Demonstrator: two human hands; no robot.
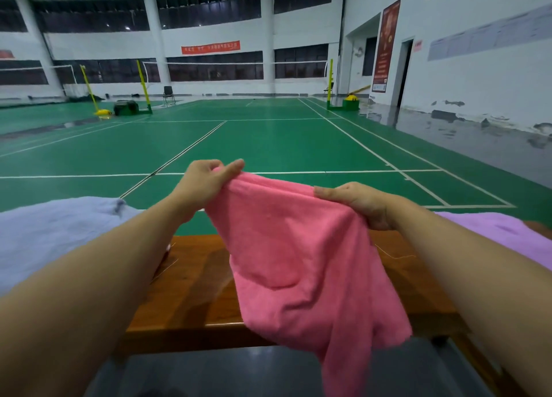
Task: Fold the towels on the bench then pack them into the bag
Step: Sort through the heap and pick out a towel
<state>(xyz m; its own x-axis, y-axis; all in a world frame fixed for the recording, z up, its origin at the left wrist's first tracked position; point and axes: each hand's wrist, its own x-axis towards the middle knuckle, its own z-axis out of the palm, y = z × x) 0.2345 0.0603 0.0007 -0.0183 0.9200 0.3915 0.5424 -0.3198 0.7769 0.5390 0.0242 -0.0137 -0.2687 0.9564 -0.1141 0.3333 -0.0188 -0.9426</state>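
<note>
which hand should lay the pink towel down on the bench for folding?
Likely both, left leading: the left hand pinches the pink towel at a corner above bare bench; the right hand grips bunched edge.

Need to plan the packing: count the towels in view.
3. Pink towel held up in both hands over the bench; pale blue towel on the left; purple towel on the right. More may lie out of frame.

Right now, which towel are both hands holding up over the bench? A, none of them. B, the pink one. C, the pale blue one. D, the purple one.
B: the left hand and the right hand each pinch the top edge of the pink towel, which hangs over the bench; the pale blue towel and the purple towel lie untouched at either side.
</note>
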